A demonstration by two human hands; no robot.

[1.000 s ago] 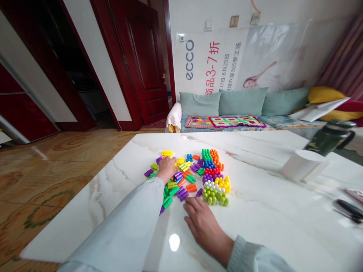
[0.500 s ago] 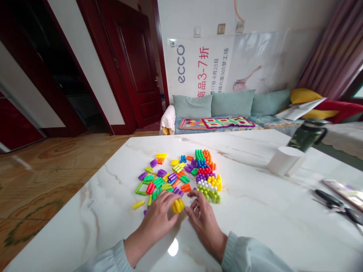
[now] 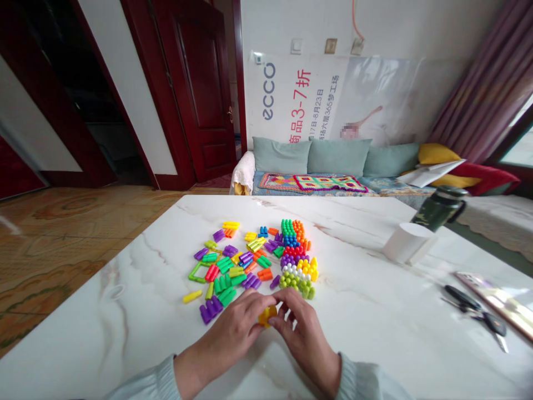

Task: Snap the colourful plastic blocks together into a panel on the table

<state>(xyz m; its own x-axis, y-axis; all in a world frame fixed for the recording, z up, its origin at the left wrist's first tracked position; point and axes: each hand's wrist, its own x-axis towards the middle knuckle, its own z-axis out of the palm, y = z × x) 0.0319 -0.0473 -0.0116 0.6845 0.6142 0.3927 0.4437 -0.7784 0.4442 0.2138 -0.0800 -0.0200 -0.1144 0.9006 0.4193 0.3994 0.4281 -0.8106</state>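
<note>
A small yellow plastic building piece (image 3: 267,316) is pinched between my two hands just above the table, partly covered by fingers. My left hand (image 3: 238,323) grips it from the left; my right hand (image 3: 306,326) closes on its right side, thumb and fingertips against it. Beyond the right hand stands a cluster of round-topped pegs (image 3: 295,251) in green, orange, blue, red, purple, white, yellow and lime. To the left lie several loose tube-shaped pieces, among them a purple one (image 3: 211,309) close to my left hand and a green open frame (image 3: 199,272).
On the white marbled table (image 3: 358,344) to the right are a white cylinder (image 3: 407,243), a dark green flask (image 3: 440,208), keys (image 3: 478,314) and a phone (image 3: 499,300). Past the far edge stands a sofa with cushions (image 3: 339,156).
My right hand has closed in on the yellow piece, which was in my left hand alone, apart from the right. The view has shifted slightly, uncovering purple pieces by the left hand.
</note>
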